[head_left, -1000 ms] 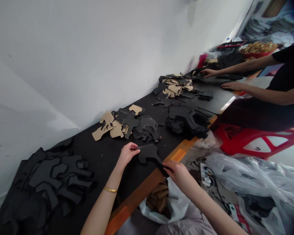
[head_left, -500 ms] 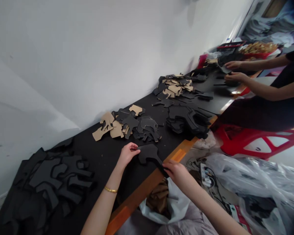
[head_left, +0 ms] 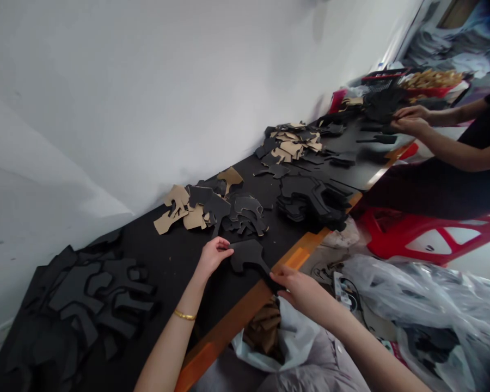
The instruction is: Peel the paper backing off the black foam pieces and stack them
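Between my hands is a flat black cut-out piece (head_left: 248,255) with a wide body and a narrow arm running toward the table's front edge. My left hand (head_left: 215,255) pinches its wide end between thumb and fingers. Closed on the narrow end is my right hand (head_left: 293,282), above the wooden edge strip. Just behind lies a mixed pile of black and tan cut-outs (head_left: 216,206). A larger heap of thick black pieces (head_left: 93,296) sits to the left, and a neat stack of black pieces (head_left: 310,198) is to the right.
The black table (head_left: 163,261) has an orange wooden edge (head_left: 224,321). Below it a white bag (head_left: 298,337) holds brown scraps. A co-worker's hands (head_left: 410,120) work farther right, beside a red plastic stool (head_left: 408,234). Clear plastic bags (head_left: 441,294) lie at lower right.
In the pile behind my hands, a tan piece and some black ones lie differently. My right hand has shifted slightly along the narrow end. The co-worker's hands moved right.
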Available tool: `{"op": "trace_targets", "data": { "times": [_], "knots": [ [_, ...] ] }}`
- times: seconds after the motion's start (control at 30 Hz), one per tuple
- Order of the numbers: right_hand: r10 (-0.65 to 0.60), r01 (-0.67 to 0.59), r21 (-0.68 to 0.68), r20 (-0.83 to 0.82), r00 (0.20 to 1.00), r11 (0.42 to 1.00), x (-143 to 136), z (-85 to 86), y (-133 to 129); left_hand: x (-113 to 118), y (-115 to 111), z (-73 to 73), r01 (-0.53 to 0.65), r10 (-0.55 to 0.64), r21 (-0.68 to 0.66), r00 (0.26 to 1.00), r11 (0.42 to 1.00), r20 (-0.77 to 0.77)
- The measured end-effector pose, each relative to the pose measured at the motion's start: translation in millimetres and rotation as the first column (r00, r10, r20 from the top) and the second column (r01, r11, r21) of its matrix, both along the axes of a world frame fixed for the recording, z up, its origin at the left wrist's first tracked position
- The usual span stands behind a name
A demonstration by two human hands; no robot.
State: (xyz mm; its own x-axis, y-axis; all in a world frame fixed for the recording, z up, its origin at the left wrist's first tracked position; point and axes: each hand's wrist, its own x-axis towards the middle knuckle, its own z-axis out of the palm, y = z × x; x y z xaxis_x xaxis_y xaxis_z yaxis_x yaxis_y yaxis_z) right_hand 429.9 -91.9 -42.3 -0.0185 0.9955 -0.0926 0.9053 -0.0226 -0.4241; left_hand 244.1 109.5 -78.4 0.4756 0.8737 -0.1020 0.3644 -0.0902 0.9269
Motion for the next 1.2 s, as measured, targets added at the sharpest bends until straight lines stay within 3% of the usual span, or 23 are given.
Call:
{"op": "trace_targets", "data": {
  "times": [0.23, 0.33, 0.43, 0.53, 0.63, 0.73, 0.83, 1.0, 1.2],
  "knots": [
    [-0.062, 0.071, 0.105, -0.085, 0.994, 0.992, 0, -21.9, -27, -1, 1, -1.8, 0.006, -0.006, 0.002, 1.0, 1.0, -0.011],
    [-0.054, 0.073, 0.144, -0.134, 0.989, 0.987, 9, -12.9, -31, -2, 1, -2.5, 0.011, -0.011, -0.002, 1.0, 1.0, -0.006],
    [-0.061, 0.104, 0.291, -0.153, 0.986, 0.951, 10, 2.9, -13, -1, 0, -2.4, 0.013, -0.013, 0.0, 1.0, 1.0, 0.0],
    [0.112, -0.065, 0.407, -0.092, 0.989, 0.911, -4, 4.4, 23, -1, -1, -1.5, 0.018, -0.018, 0.01, 1.0, 1.0, 0.004],
    [0.342, -0.323, 0.392, 0.022, 0.939, 0.862, -20, -12.7, 59, -1, -1, -0.9, 0.023, -0.023, 0.024, 1.0, 0.999, 0.014],
    [0.436, -0.442, 0.339, 0.099, 0.895, 0.83, -29, -33.4, 76, -2, 0, -0.1, 0.032, -0.033, 0.03, 0.999, 0.999, 0.023],
    [0.477, -0.491, 0.298, 0.123, 0.87, 0.819, -28, -43.4, 77, -4, 1, 2.5, 0.066, -0.067, 0.026, 0.997, 0.997, 0.029],
    [0.476, -0.495, 0.254, 0.134, 0.869, 0.831, -27, -42.8, 73, -4, -2, 9.9, 0.088, -0.088, 0.057, 0.996, 0.995, 0.015],
    [0.499, -0.506, 0.241, 0.097, 0.861, 0.828, -26, -48.2, 75, -14, 3, 16.1, 0.029, 0.021, 0.271, 0.984, 0.962, -0.179]
  ]
}}
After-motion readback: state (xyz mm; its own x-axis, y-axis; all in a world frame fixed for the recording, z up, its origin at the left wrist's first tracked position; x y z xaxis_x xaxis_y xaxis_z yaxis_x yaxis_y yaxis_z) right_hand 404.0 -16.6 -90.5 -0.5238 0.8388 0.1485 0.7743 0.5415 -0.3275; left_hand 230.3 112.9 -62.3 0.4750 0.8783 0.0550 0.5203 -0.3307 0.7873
